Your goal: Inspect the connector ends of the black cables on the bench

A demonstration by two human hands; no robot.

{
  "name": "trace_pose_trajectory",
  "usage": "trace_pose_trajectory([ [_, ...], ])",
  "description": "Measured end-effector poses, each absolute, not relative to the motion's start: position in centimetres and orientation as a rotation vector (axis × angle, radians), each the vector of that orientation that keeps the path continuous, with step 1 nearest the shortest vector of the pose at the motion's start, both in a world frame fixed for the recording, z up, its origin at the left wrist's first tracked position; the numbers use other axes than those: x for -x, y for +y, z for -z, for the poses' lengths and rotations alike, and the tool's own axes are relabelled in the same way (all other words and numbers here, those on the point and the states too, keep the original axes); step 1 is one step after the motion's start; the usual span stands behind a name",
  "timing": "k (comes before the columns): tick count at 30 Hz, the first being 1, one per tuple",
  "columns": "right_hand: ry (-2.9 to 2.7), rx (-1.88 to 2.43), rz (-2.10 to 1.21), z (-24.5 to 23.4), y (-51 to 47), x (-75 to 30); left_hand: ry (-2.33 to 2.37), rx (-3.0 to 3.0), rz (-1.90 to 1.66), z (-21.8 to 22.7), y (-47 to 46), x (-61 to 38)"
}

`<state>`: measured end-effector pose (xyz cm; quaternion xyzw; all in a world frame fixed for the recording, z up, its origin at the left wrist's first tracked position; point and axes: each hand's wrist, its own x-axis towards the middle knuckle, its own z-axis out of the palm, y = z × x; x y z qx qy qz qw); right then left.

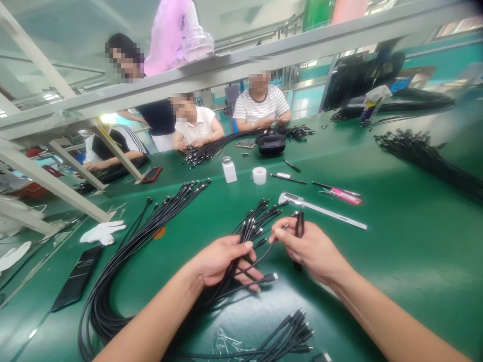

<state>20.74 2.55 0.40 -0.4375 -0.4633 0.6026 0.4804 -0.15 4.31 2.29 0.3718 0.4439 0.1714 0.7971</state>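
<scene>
My left hand (222, 261) is closed around a bundle of black cables (249, 231) whose connector ends fan out towards the far side. One cable end with a metal plug (272, 277) sticks out below its fingers. My right hand (307, 246) is closed in a pinch on a black tool (299, 229) held upright, and also pinches a cable tip close to the bundle. Both hands hover just above the green table (396, 241).
A longer cable bundle (151, 231) loops at left, another bundle (290, 334) lies near me. A caliper (320, 208), pink-handled tool (341, 194), white bottle (229, 169), tape roll (259, 175), white gloves (101, 232) and a phone (77, 277) lie about. Several people sit across.
</scene>
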Motion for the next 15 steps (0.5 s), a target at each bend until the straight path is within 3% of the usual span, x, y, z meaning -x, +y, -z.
trace_pose_trajectory([
  [5, -1.309, 1.23, -1.206, -0.1, 2.8, -20.3, 0.9, -0.873, -0.315, -2.0, 3.3, -0.5],
  [11, -1.512, 1.116, -1.461, 0.4, 1.2, -18.3, 0.876, -0.965, -0.313, -2.1, 2.4, -1.3],
  [15, -1.537, 1.106, -1.462, 0.5, 1.2, -18.4, 0.921, -0.896, -0.432, -1.5, 1.7, -1.5],
])
